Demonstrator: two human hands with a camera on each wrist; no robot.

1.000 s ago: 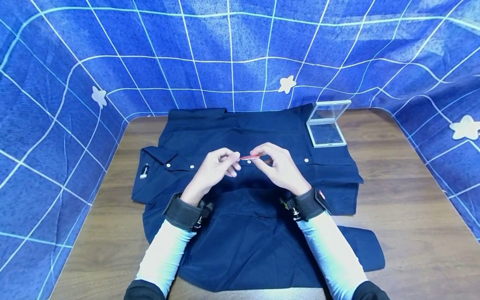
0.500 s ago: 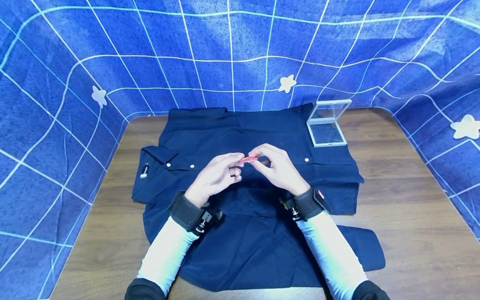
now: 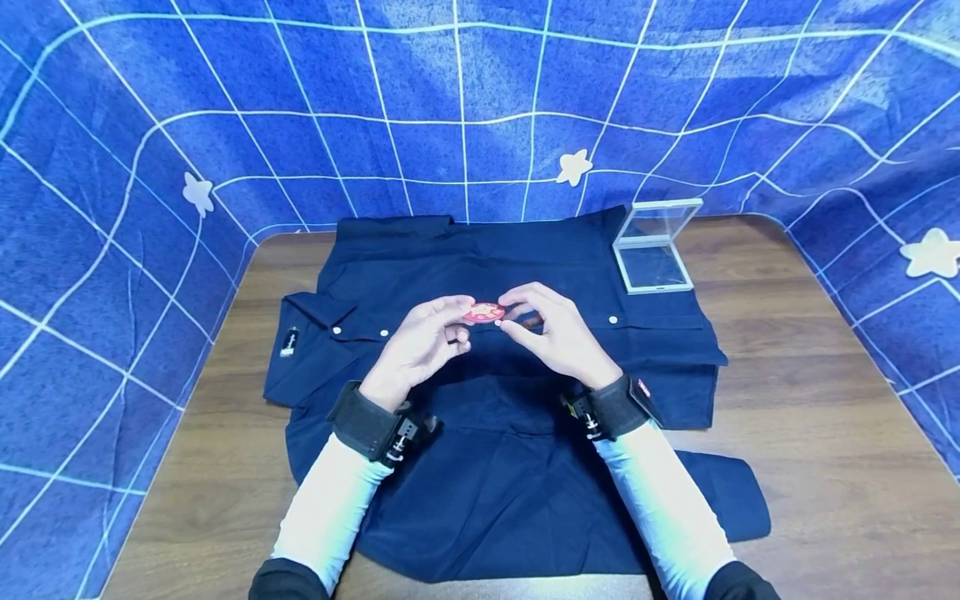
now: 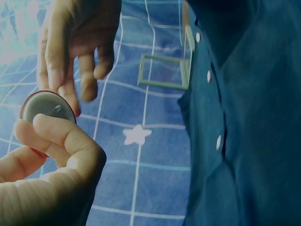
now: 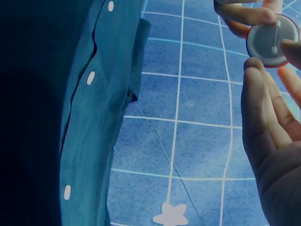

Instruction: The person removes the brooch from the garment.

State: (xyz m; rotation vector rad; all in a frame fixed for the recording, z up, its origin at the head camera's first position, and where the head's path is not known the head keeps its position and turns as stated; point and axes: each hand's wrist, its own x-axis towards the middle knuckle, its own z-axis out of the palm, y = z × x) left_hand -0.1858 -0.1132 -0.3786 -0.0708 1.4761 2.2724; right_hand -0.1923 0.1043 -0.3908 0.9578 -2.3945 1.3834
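Note:
A round button badge [image 3: 485, 312] with a patterned red face is held above the shirt in the head view. My left hand [image 3: 416, 346] pinches its left side between thumb and fingers. In the left wrist view the badge's silvery back [image 4: 38, 104] shows a pin. At the badge's right rim are the fingertips of my right hand [image 3: 555, 337], thumb and forefinger spread apart there, fingers fairly straight in the right wrist view. Beneath both hands a navy button-up shirt [image 3: 547, 254] lies spread out, its collar to the left and white buttons along the placket.
A clear, pale-framed hinged case [image 3: 655, 290] stands with its lid raised on the shirt's far right part. The wooden table [image 3: 817, 400] shows around the shirt. A blue gridded cloth with stars [image 3: 420, 83] walls the back and sides.
The badge has turned from nearly edge-on to show its red face and shifted slightly left with my left hand. My right fingertips now stand at its rim, where they had pinched it.

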